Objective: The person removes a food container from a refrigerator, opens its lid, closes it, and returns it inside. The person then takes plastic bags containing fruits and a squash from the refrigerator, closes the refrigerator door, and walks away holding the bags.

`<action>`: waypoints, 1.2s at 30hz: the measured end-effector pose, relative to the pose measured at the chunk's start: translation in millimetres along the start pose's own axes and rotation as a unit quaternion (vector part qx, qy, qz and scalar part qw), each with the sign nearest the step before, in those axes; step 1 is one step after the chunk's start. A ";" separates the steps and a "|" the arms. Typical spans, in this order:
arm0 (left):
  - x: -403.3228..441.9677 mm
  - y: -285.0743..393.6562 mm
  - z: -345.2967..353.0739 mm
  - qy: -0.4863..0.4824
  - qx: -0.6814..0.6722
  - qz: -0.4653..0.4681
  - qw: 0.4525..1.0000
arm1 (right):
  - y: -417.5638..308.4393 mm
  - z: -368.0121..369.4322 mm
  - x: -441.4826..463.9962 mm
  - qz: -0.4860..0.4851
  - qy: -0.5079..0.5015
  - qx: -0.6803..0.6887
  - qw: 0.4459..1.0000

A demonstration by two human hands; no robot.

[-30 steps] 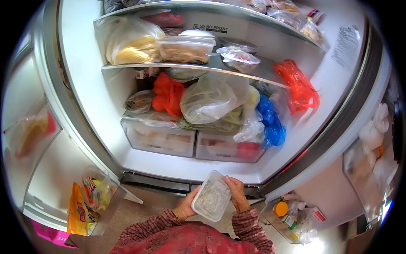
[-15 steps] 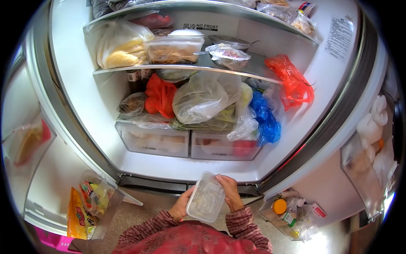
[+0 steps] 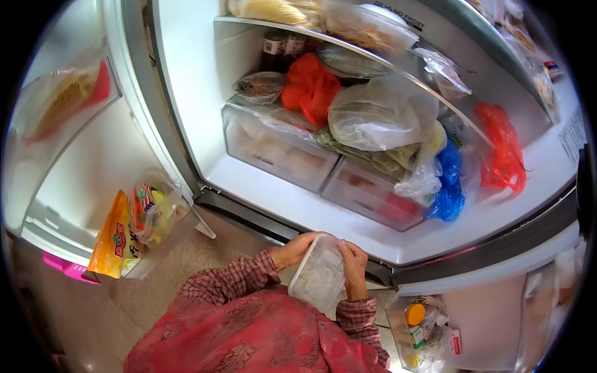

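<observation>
View has been swung and tilted since the earlier frame. Left hand (image 3: 295, 250) is wrapped on box (image 3: 317, 276), in front of fridge (image 3: 267, 190); box's right side is held by right hand (image 3: 354, 262). Probably light, bit flexy, maybe slippery; best gripped by both long sides.

Container (image 3: 317, 273): clear, milky white. Garment front (image 3: 236, 329): red, darker floral motifs. Sleeves (image 3: 227, 280): dark red and pale check. Fridge wall (image 3: 186, 93): white. Shelf bag (image 3: 310, 90): orange-red. Right-hand bag (image 3: 502, 149): red, slightly see-through. Bag beside the drawer (image 3: 449, 180): deep blue. Big bag (image 3: 380, 115): clear, whitish. Door pouch (image 3: 111, 242): orange-yellow. Jar lid (image 3: 415, 314): orange-yellow (close match to the pouch). Item at lower left (image 3: 69, 267): hot pink. Floor (image 3: 180, 248): greyish beige.
</observation>
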State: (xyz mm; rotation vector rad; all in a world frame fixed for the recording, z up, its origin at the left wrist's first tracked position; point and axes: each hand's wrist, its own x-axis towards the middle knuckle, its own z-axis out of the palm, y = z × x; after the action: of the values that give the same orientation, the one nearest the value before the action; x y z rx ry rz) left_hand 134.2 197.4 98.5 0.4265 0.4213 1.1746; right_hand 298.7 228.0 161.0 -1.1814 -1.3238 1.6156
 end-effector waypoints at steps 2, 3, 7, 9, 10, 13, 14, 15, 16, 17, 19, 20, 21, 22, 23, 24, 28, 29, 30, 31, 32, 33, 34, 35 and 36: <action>-2.2 0.1 7.4 0.022 0.053 0.008 0.998 | -10.0 0.4 -5.2 -0.030 0.011 -0.042 0.999; -1.8 1.5 13.5 0.043 0.109 0.013 0.993 | -15.0 0.5 -8.1 -0.053 0.020 -0.076 0.995; -3.3 8.5 39.7 0.070 0.093 -0.015 0.993 | -11.6 -9.7 -10.3 -0.117 0.038 -0.136 0.983; -0.5 6.1 37.3 0.078 0.162 -0.021 0.983 | -11.3 -15.6 -12.1 -0.133 0.039 -0.151 0.979; -1.6 6.5 39.4 0.076 0.162 -0.025 0.984 | -11.6 -16.7 -13.7 -0.151 0.038 -0.164 0.974; -3.9 8.3 44.4 0.067 0.222 -0.009 0.973 | -24.2 -15.5 -22.9 -0.156 0.037 -0.175 0.971; -3.2 7.8 42.6 0.060 0.268 0.012 0.961 | -31.0 -13.8 -26.3 -0.156 0.039 -0.175 0.971; -4.3 10.2 45.5 0.052 0.313 0.033 0.948 | -38.5 -11.4 -30.2 -0.166 0.037 -0.205 0.964; -7.0 11.8 49.3 0.052 0.312 0.032 0.948 | -44.8 -8.9 -34.0 -0.176 0.035 -0.235 0.955; -11.2 13.0 54.2 0.058 0.359 0.056 0.930 | -49.0 -6.0 -37.4 -0.175 0.035 -0.235 0.955; -12.5 13.3 55.3 0.064 0.405 0.079 0.909 | -56.6 0.1 -43.5 -0.239 0.023 -0.252 0.937; -8.3 10.2 47.6 0.055 0.392 0.060 0.916 | -63.4 2.6 -47.6 -0.239 0.024 -0.252 0.937; -3.7 6.6 38.8 0.047 0.380 0.040 0.923 | -70.9 5.0 -52.0 -0.248 0.027 -0.280 0.927; 0.1 -0.8 26.4 0.046 0.380 0.040 0.923 | -74.3 6.4 -54.4 -0.257 0.029 -0.308 0.915; 2.6 -10.7 11.9 0.018 0.495 0.144 0.857 | -73.0 6.3 -55.2 -0.257 0.030 -0.308 0.915; 2.8 -15.5 4.4 -0.011 0.595 0.244 0.766 | -70.7 5.7 -56.2 -0.277 0.035 -0.322 0.904; -26.5 13.6 53.3 0.009 0.594 0.128 0.794 | -67.6 3.7 -60.3 -0.299 0.052 -0.362 0.882; -24.1 3.4 40.2 0.005 0.631 0.179 0.755 | -66.8 2.8 -61.0 -0.298 0.053 -0.362 0.882; -23.6 0.8 37.8 0.001 0.664 0.230 0.712 | -65.8 1.9 -61.3 -0.320 0.061 -0.373 0.869; -22.3 -0.8 36.0 0.002 0.664 0.230 0.711 | -65.1 1.2 -61.6 -0.341 0.069 -0.383 0.855; -20.7 -1.8 34.4 -0.011 0.666 0.246 0.705 | -65.4 0.9 -62.5 -0.341 0.069 -0.382 0.856; -20.5 -1.0 35.5 -0.023 0.666 0.261 0.698 | -66.3 0.2 -64.3 -0.350 0.073 -0.389 0.849; -20.8 0.2 36.6 -0.024 0.666 0.260 0.698 | -67.1 -0.7 -66.3 -0.358 0.077 -0.396 0.842; -21.1 2.0 38.1 -0.035 0.671 0.253 0.696 | -68.2 -1.4 -67.5 -0.358 0.077 -0.396 0.842; -22.1 3.6 40.1 -0.047 0.675 0.246 0.694 | -69.4 -1.7 -68.3 -0.365 0.079 -0.394 0.840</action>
State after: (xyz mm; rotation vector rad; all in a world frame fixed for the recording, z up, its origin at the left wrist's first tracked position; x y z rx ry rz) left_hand 145.2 173.8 136.4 1.9869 1.1161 1.1523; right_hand 320.8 179.7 242.7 -0.9913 -2.0753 0.3947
